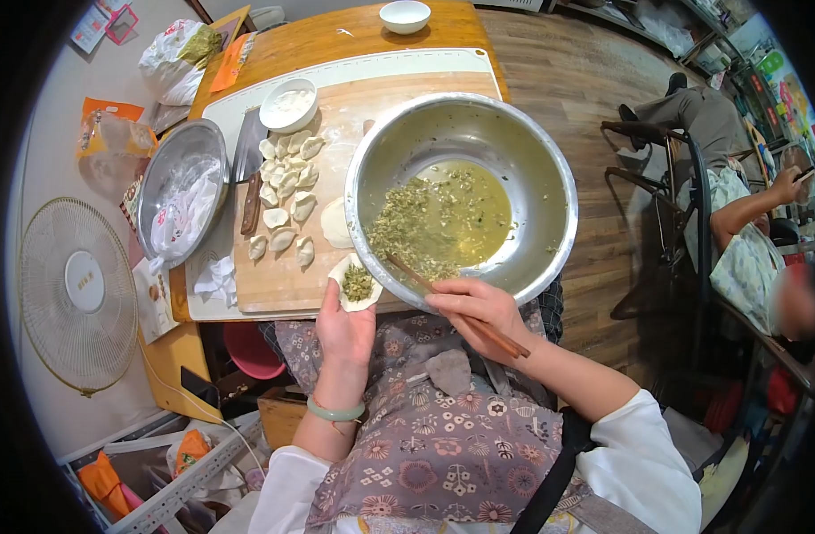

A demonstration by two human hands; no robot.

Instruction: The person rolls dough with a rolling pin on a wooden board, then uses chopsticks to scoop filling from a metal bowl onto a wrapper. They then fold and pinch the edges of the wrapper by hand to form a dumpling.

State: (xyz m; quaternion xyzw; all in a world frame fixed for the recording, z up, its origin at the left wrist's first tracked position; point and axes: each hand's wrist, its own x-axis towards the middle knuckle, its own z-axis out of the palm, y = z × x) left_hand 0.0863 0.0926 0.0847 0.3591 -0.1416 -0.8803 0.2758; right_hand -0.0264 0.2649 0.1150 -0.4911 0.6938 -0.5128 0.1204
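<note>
On the fingers of my left hand (347,331) rests a round dumpling wrapper (371,299) with a mound of green filling (355,283) on it. My right hand (480,313) grips a pair of brown chopsticks (498,337), their tips at the filling near the bowl's close side. The large steel mixing bowl (561,178) holds chopped green filling (407,216) in yellowish liquid. Left of it, several folded dumplings (281,238) lie on the floured wooden board (332,133). A flat wrapper (334,222) sits against the bowl's left side.
A cleaver (250,206) lies left of the dumplings, beside a steel basin (143,209) with a plastic bag. Behind are a white bowl of flour (288,125) and another white bowl (405,16). A fan (78,289) stands at left. A seated person (737,214) is at right.
</note>
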